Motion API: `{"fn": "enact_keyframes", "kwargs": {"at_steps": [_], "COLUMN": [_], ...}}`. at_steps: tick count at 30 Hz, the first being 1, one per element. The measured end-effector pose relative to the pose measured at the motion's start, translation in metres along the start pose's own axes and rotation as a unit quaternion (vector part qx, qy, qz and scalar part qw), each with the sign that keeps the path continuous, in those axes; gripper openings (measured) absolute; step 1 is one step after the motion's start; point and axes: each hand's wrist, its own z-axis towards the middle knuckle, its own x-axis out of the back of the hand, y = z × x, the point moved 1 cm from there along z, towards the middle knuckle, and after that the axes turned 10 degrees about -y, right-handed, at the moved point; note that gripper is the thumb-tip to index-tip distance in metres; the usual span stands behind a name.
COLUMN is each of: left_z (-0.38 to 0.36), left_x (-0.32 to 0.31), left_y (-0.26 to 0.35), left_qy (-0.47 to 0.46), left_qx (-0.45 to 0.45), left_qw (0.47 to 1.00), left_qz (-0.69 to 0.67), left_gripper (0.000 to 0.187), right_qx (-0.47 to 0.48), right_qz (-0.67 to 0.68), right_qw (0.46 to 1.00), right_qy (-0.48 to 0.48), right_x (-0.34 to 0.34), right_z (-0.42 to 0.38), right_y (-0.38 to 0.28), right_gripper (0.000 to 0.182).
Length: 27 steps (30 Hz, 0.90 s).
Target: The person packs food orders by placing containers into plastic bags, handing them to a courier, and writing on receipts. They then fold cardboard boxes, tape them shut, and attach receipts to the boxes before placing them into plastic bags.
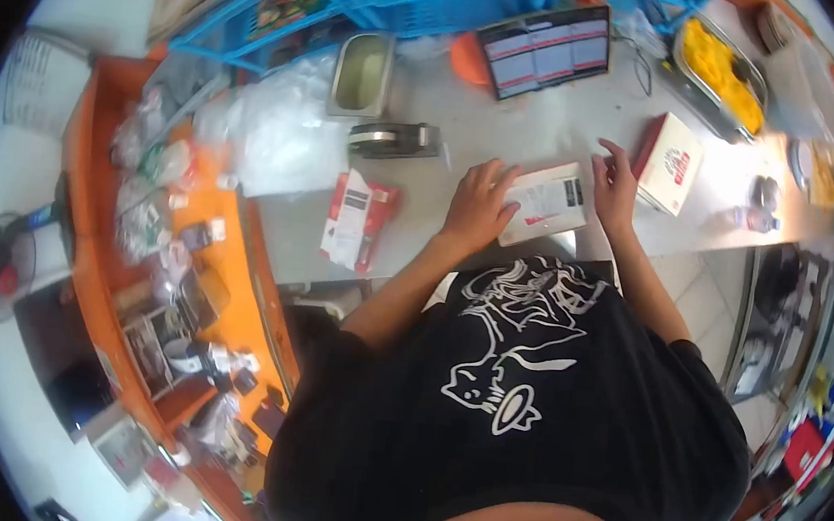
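Observation:
A flat, pale cardboard box (541, 208) with a white printed label lies at the table's near edge, in front of my chest. My left hand (479, 206) grips its left side, thumb and fingers bent over the edge. Just off the box's right end, my right hand (616, 187) is raised with its fingers apart and nothing in them. Beyond it stands a cream box with red sides and a printed lid (673, 166). To the left are a black tape dispenser (394, 140) and a red packet with a white label (353, 221).
A tablet (551, 52) leans at the back of the grey table (431, 98). Nearby are an empty-looking metal tray (362, 73) and a metal tray of yellow food (723, 77). Clear plastic bags (280, 129) pile up at left. Small bottles (760, 219) stand at right.

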Motion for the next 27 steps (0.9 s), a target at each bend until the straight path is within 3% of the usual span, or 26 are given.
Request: {"fn": "enact_keyframes", "kwargs": {"at_steps": [2, 5, 6, 8, 11, 15, 17, 21, 23, 24, 27], "left_z": [-0.021, -0.038, -0.043, -0.044, -0.043, -0.046, -0.043, -0.035, -0.032, -0.032, -0.019], "left_x": [-0.016, -0.024, -0.03, -0.054, -0.062, -0.071, -0.076, -0.07, -0.06, -0.057, -0.047], "left_y": [-0.017, -0.014, -0.015, -0.024, -0.029, -0.027, -0.028, -0.034, -0.036, -0.037, -0.048], "left_qy": [0.02, -0.009, 0.008, -0.024, -0.01, 0.009, 0.025, -0.026, -0.057, -0.09, -0.178], "left_qx": [0.047, 0.142, 0.142, 0.122, 0.119, 0.116, 0.121, 0.153, 0.177, 0.187, 0.179], "left_qw": [0.998, 0.945, 0.945, 0.949, 0.946, 0.935, 0.931, 0.914, 0.892, 0.876, 0.846], "left_qz": [-0.034, -0.295, -0.295, -0.29, -0.303, -0.334, -0.343, -0.375, -0.412, -0.435, -0.47], "left_gripper": [0.058, 0.062, 0.062, 0.066, 0.068, 0.064, 0.063, 0.069, 0.073, 0.079, 0.088], "right_qx": [0.143, 0.235, 0.244, 0.211, 0.174, 0.181, 0.193, 0.179, 0.138, 0.132, 0.143], "right_qz": [0.08, 0.062, -0.04, -0.215, -0.233, -0.177, -0.301, -0.378, -0.479, -0.473, -0.261], "right_qw": [0.981, 0.918, 0.879, 0.829, 0.781, 0.794, 0.753, 0.747, 0.784, 0.789, 0.897], "right_qy": [-0.107, -0.315, -0.408, -0.472, -0.553, -0.553, -0.552, -0.516, -0.37, -0.37, -0.328], "right_x": [-0.035, -0.122, -0.177, -0.218, -0.228, -0.184, -0.162, -0.19, -0.201, -0.197, -0.145], "right_z": [0.025, 0.069, 0.092, 0.106, 0.119, 0.12, 0.112, 0.111, 0.106, 0.099, 0.101], "right_y": [-0.05, -0.095, -0.115, -0.134, -0.144, -0.135, -0.136, -0.101, -0.096, -0.099, -0.125], "right_gripper": [0.022, 0.024, 0.029, 0.036, 0.037, 0.035, 0.029, 0.026, 0.025, 0.025, 0.028]}}
